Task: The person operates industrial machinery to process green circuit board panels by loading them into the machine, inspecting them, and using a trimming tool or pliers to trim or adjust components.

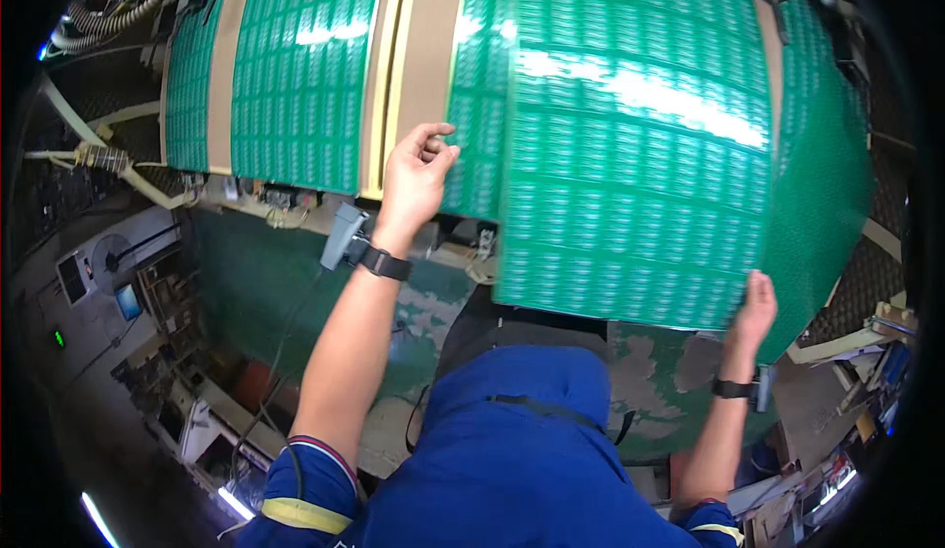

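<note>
A large glossy green sheet (630,184), printed with rows of small pale marks, lies over other green sheets and hangs past the near edge. At its lower right corner, my right hand (753,314) grips the edge; part of the fingers is hidden. My left hand (418,179) is raised beside the sheet's left side, over a brown strip (428,46). Its fingers are loosely bent, with the thumb apart and nothing visible between them. Farther left lies another green printed sheet (300,85).
A narrow green panel (189,95) lies at the far left, and a darker green surface (822,193) curves down at the right. Ribbed hoses (128,11) run at the upper left. Pale frame bars (837,346) jut out at the right. Below is a worn green floor (266,282).
</note>
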### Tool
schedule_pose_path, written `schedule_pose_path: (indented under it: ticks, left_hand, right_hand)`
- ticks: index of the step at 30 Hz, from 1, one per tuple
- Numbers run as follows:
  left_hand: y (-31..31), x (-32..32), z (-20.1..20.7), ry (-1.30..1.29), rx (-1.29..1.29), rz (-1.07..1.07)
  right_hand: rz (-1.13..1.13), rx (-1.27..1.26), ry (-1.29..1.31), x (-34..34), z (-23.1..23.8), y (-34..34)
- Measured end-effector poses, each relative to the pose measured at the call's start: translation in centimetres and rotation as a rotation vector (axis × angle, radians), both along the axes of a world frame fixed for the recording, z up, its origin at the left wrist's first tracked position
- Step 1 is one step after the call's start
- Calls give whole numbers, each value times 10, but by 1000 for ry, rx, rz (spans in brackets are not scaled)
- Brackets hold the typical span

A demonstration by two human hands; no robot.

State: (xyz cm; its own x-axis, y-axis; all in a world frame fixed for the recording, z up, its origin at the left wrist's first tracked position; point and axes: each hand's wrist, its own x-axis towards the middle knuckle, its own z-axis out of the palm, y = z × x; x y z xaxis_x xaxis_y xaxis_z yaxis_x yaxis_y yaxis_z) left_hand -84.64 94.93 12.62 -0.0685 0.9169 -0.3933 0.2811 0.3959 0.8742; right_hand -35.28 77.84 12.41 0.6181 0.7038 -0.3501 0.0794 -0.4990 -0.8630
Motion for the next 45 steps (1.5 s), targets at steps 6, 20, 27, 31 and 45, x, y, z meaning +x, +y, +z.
schedule_pose_path:
  ticks: [6, 20, 27, 31, 45]
  left_hand:
    - [-66, -28, -16, 500, 277, -188]
    - [-81, -42, -52, 380, 450, -304]
    - [-79, -29, -55, 439, 446, -212]
    - [-78, -30, -57, 388, 407, -181]
    - [-77, -30, -56, 407, 398, -216]
  right_hand:
    - [77, -149, -235, 124, -25, -47]
    - [24, -308, -690, 202, -82, -38]
    - [63, -358, -807, 205, -82, -37]
    - [62, -373, -851, 208, -85, -37]
    - [39, -383, -837, 227, -88, -44]
